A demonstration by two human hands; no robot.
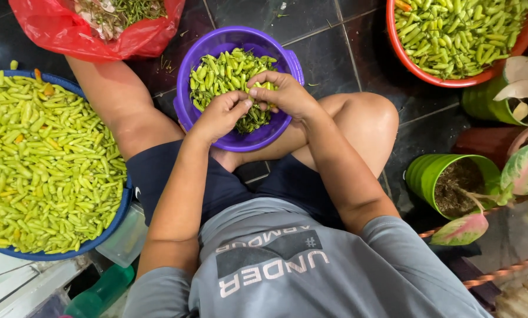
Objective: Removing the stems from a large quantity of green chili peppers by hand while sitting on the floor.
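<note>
Both hands, left hand [219, 115] and right hand [284, 94], meet over the purple basin [240, 138] of green chillies [222, 73], fingertips pinched on one chilli; judged step: stem removal. Next calls for a clean twist.

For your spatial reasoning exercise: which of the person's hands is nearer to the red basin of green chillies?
Right. The right hand is over the purple bowl, on the side facing the red basin; the left hand sits farther away.

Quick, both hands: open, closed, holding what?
Left hand: closed, pinching a green chili over the purple bowl.
Right hand: closed on the same chili.
</note>
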